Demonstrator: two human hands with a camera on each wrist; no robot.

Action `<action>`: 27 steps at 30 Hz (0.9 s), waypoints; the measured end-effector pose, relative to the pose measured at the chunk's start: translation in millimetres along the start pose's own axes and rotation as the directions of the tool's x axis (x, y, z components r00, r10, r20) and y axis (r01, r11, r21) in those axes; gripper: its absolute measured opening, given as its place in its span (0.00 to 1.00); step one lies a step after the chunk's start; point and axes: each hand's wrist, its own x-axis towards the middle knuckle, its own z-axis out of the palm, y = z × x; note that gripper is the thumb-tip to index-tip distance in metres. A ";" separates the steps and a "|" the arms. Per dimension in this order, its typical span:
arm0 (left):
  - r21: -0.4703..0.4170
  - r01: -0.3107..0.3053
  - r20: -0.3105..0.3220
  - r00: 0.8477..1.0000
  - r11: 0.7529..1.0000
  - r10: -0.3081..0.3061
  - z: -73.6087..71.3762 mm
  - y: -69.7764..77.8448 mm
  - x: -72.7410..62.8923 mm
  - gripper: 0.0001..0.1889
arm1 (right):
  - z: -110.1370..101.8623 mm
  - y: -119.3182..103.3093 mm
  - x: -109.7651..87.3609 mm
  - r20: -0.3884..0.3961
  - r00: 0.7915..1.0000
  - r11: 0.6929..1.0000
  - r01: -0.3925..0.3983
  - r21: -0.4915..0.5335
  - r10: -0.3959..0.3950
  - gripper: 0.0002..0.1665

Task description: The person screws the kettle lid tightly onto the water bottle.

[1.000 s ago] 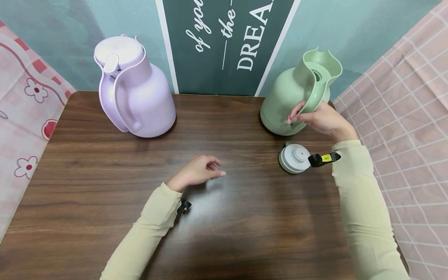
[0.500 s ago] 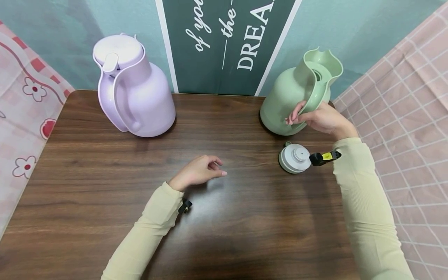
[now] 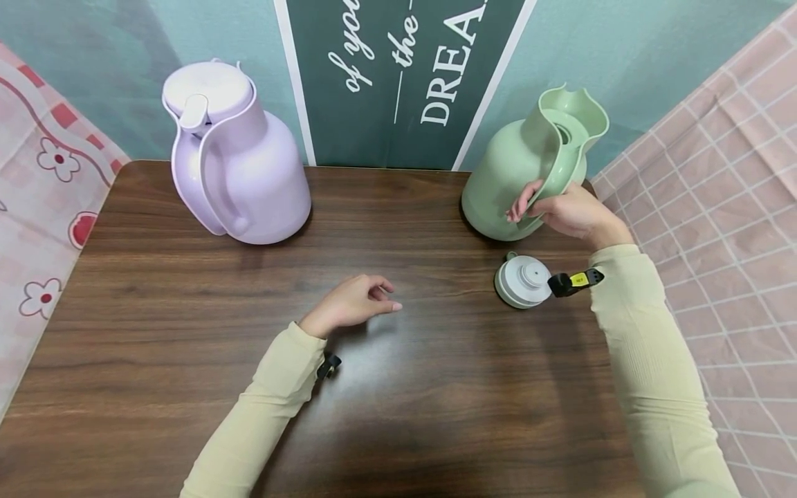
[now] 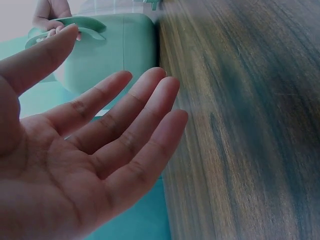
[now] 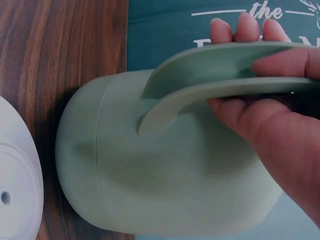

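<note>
A green thermos jug (image 3: 504,173) stands at the back right of the wooden table, its top uncovered and the neck opening showing. My right hand (image 3: 569,211) grips its handle, fingers passed through the loop, as the right wrist view also shows on the green handle (image 5: 200,92). Just in front of the jug lies its lid (image 3: 524,281), upside down with the pale stopper facing up. Over the middle of the table my left hand (image 3: 355,301) hovers with nothing in it; in the left wrist view its fingers (image 4: 135,135) are loosely bent, palm showing.
A lilac thermos jug (image 3: 261,173) with its lid on stands at the back left. A teal backdrop (image 3: 386,90) with lettering closes off the rear of the table (image 3: 405,387). Patterned cloths hang at both sides, the pink grid cloth (image 3: 735,207) close to my right arm.
</note>
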 end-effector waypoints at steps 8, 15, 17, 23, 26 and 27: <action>0.004 -0.012 -0.033 0.999 1.000 0.012 -2.8 2.2 6.5 0.21 | 4.9 2.8 -0.1 -0.044 0.999 1.000 0.012 0.027 -0.011 0.21; -0.025 -0.008 -0.048 0.999 1.000 0.007 -4.4 3.6 12.9 0.27 | 5.8 5.9 -0.6 -0.044 0.998 0.998 0.040 0.054 -0.037 0.23; -0.032 0.000 -0.050 0.999 0.999 -0.002 -4.3 2.8 16.0 0.28 | 5.5 6.1 -0.8 -0.046 0.998 0.997 0.043 0.057 -0.041 0.23; -0.041 0.019 -0.067 0.998 0.999 -0.022 -6.5 5.2 32.1 0.30 | 5.9 5.4 -0.5 -0.049 0.998 0.998 0.042 0.042 -0.040 0.23; -0.039 0.032 -0.072 0.997 0.999 -0.035 -8.0 8.5 43.8 0.30 | 6.5 4.6 0.3 -0.057 0.998 0.999 0.038 0.035 -0.036 0.22; -0.039 0.038 -0.072 0.997 0.999 -0.041 -8.5 9.8 47.7 0.30 | 6.7 4.4 0.7 -0.059 0.998 0.999 0.036 0.034 -0.034 0.22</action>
